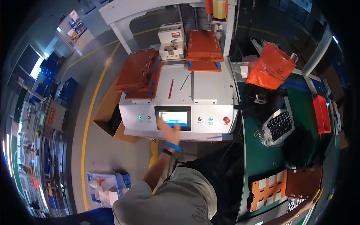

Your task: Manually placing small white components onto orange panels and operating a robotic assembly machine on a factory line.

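- Just beyond our left hand (170, 134), the screen (176, 114) sits in the front of the white machine (132, 126), presumably set there so we can read and touch it while facing the work.
- That hand is blurred, but its fingers look apart and hold nothing. They cover the screen's lower left; we cannot tell whether they touch it.
- To the hand's left is a green button (140, 117); to its right, another green button and then a red knob (226, 120), probably spaced so each is easy to find.
- Farther beyond the hand, a red stick (171, 89) and a thin stick (185, 82) lie apart on the machine's top, perhaps parked for quick pickup.
- Past these stand a left tray (138, 71) and a right tray (204, 43), both with blue pegs, which may keep them lined up.
- Our right hand (313, 199) reaches far out, beside the open case (267, 190) on the green bench (258, 157); we cannot tell whether it grips anything.
- Beyond that hand lie bagged parts (279, 127) and a red bin (321, 114), likely kept on that side as stock.
- Below and left of our left hand, a blue crate (120, 183) holds wrapping.
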`<state>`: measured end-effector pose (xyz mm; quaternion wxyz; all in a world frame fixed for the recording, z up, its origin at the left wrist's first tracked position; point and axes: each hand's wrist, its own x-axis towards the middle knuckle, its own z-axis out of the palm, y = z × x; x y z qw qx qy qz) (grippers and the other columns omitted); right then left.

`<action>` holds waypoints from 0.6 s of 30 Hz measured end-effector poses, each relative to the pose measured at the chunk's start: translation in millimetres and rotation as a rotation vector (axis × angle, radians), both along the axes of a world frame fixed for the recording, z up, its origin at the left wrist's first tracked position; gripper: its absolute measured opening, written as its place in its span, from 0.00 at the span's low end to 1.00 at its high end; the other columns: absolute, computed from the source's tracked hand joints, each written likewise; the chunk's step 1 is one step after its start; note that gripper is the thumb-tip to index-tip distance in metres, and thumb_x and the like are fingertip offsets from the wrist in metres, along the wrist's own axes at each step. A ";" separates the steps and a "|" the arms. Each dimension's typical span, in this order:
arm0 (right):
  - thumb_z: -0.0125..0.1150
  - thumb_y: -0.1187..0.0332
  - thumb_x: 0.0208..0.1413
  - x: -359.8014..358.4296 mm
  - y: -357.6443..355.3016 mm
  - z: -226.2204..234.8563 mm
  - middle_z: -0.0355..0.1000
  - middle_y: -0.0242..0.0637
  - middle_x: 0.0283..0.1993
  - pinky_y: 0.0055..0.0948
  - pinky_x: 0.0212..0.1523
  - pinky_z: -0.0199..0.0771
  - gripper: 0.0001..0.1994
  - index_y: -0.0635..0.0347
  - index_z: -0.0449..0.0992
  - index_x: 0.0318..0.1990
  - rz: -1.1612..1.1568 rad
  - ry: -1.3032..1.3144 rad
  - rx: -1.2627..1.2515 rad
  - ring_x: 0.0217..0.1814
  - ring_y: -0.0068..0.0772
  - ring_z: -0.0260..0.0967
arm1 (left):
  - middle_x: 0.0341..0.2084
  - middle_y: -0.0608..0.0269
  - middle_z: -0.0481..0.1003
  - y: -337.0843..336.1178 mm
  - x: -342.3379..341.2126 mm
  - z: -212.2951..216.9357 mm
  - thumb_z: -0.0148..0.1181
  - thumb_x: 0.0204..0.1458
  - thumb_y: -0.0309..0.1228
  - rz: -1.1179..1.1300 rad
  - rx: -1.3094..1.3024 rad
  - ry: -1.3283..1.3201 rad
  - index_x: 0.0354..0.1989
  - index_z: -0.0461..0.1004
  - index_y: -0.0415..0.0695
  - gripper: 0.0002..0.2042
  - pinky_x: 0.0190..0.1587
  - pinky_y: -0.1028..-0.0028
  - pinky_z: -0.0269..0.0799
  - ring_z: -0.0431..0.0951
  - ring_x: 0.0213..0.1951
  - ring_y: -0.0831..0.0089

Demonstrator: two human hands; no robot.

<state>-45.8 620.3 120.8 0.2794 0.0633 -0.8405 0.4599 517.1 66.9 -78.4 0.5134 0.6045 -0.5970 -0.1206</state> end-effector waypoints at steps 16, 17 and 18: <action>0.47 0.56 0.70 -0.4 7.6 -10.7 0.65 0.44 0.69 0.40 0.68 0.65 0.24 0.59 0.68 0.67 0.210 0.022 -0.100 0.68 0.43 0.65 | 0.68 0.28 0.50 -65.0 103.8 -62.4 0.56 0.62 0.45 0.330 0.108 -0.275 0.72 0.47 0.31 0.40 0.70 0.53 0.50 0.50 0.69 0.37; 0.47 0.55 0.70 2.0 7.5 -8.2 0.65 0.43 0.69 0.40 0.68 0.65 0.25 0.58 0.68 0.67 0.214 0.014 -0.119 0.68 0.43 0.65 | 0.67 0.28 0.52 -65.7 109.8 -59.0 0.57 0.61 0.47 0.367 0.174 -0.319 0.72 0.48 0.32 0.40 0.69 0.53 0.52 0.52 0.68 0.38; 0.48 0.55 0.70 3.8 4.7 -5.9 0.65 0.42 0.69 0.40 0.67 0.66 0.25 0.58 0.67 0.67 0.216 0.010 -0.079 0.68 0.42 0.65 | 0.65 0.30 0.56 -72.6 122.2 -51.9 0.59 0.59 0.50 0.391 0.226 -0.393 0.71 0.50 0.31 0.42 0.69 0.52 0.51 0.56 0.66 0.40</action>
